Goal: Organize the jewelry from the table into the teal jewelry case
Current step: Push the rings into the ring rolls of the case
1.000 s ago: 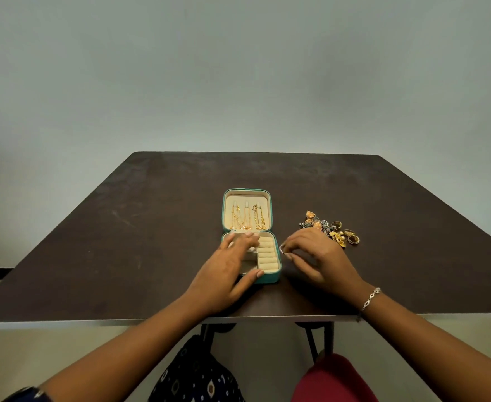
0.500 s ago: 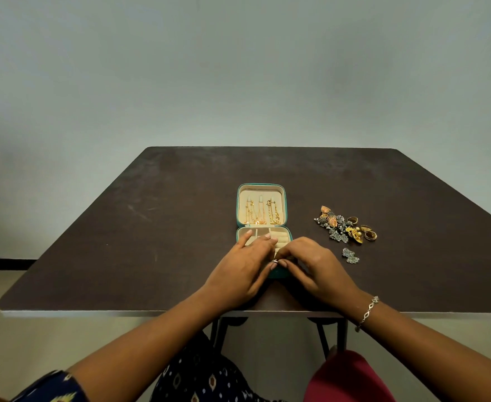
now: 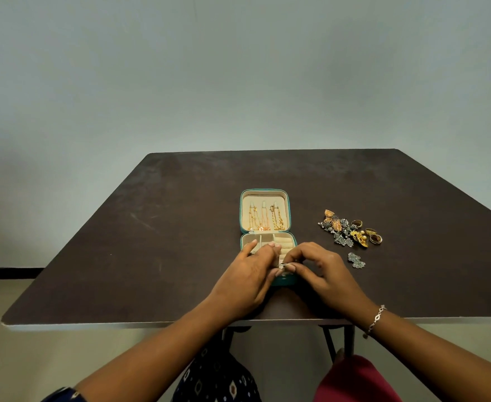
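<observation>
Ring (image 3: 281, 266) moved over case (image 3: 284, 282), pinched in right grip (image 3: 322, 268).

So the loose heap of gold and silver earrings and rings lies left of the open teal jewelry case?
No. The head view shows that heap of gold and silver earrings and rings lying right of the open teal jewelry case.

left hand (image 3: 247, 275) flat, right hand (image 3: 322, 268) pinching ring (image 3: 281, 266)

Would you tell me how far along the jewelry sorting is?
Done: gold chains hang in the teal jewelry case lid. In hand: the right hand pinches a small ring at the ring rolls, left hand on the case. Left: the earring-and-ring pile and a lone silver earring.
</observation>
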`<state>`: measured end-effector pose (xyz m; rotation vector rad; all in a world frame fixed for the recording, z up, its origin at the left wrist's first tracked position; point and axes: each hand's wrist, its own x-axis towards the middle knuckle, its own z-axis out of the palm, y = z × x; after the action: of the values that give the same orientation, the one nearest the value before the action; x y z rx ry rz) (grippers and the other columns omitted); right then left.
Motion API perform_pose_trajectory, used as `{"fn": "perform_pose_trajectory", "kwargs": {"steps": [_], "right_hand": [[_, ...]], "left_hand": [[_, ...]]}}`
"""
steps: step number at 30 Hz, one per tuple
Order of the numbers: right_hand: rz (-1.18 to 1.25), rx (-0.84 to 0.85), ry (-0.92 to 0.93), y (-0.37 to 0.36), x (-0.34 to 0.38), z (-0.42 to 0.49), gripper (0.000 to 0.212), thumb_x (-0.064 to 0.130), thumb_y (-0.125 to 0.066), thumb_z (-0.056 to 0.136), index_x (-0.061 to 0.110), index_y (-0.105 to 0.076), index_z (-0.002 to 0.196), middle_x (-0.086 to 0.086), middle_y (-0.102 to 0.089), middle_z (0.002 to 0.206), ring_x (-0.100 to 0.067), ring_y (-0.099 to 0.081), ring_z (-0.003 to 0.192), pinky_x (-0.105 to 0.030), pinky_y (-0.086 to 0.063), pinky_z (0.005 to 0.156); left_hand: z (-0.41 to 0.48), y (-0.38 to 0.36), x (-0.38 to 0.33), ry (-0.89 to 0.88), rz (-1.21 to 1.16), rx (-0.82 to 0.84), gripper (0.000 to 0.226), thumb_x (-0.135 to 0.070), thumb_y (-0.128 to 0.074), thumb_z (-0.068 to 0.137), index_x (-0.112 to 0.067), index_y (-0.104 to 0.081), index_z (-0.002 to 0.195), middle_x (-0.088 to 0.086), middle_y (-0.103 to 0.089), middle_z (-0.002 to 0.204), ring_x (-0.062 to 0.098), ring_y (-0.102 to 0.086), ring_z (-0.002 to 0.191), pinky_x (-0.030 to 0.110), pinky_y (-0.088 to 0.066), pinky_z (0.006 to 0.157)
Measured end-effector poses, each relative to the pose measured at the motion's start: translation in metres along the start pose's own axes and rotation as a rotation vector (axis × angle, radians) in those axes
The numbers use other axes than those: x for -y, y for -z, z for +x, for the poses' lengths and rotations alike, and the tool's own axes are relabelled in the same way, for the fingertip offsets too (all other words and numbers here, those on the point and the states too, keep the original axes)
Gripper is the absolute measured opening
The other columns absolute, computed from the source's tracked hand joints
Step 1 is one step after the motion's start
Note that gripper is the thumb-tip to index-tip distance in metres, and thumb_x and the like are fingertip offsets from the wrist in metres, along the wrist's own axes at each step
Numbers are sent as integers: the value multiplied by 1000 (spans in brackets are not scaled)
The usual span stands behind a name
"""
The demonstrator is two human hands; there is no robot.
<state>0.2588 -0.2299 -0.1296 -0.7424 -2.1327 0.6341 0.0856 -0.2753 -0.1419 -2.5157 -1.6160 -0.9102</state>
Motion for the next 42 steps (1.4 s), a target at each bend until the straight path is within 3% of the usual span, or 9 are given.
{"fn": "perform_pose_trajectory", "kwargs": {"steps": [5,7,11,16,24,29,37,42], "right_hand": [[-24,-70,-72,9,4,9,8,12,-59,81,9,-66,82,5,-65,81,-7,-59,80,-21,-48,71],[-166,-91,-36,17,5,21,5,7,-61,81,7,-66,82,0,-66,81,-13,-60,79,-27,-48,71],[-452,2,4,25,0,50,6,4,-62,80,4,-67,83,-10,-67,83,-28,-58,81,-33,-42,69],[-601,139,-28,20,1,66,16,14,-52,89,9,-66,97,-7,-64,99,-24,-52,96,-36,-43,79],[-783,315,-16,9,3,75,19,18,-50,91,13,-64,103,-2,-60,105,-19,-49,102,-30,-39,73],[-811,334,-23,8,4,72,18,17,-51,90,11,-64,100,-4,-61,102,-20,-50,100,-34,-44,74],[-714,252,-51,6,-4,63,16,15,-52,89,14,-66,96,-4,-62,101,-21,-49,97,-28,-34,68],[-590,134,-58,9,-9,58,17,9,-52,88,10,-65,99,-8,-64,100,-24,-52,96,-33,-42,75]], "left_hand": [[-2,1,-4,-75,136,-182,36,-34,-44,85,-7,-58,105,0,-72,94,18,-52,103,17,-20,102],[-1,1,-3,-63,105,-171,34,-35,-44,85,-10,-58,105,0,-72,98,17,-48,107,16,-24,100],[-2,-2,0,-33,20,-79,32,-36,-41,91,-14,-58,108,3,-66,115,13,-56,111,29,-24,107],[-2,-4,4,-39,12,-57,29,-35,-43,91,-16,-62,102,2,-65,114,12,-58,109,24,-29,106],[-2,-2,3,-21,-23,-41,30,-35,-44,90,-13,-63,99,4,-66,112,16,-59,104,19,-28,101],[-2,-1,2,-22,-11,-35,32,-36,-43,90,-13,-63,98,4,-66,112,16,-60,105,22,-34,100],[-3,1,1,-17,-4,-22,32,-36,-43,89,-13,-63,99,5,-66,113,17,-60,105,23,-36,96],[-3,1,2,-4,-14,-6,35,-37,-42,90,-12,-63,101,6,-65,116,19,-60,107,25,-36,97]]}}
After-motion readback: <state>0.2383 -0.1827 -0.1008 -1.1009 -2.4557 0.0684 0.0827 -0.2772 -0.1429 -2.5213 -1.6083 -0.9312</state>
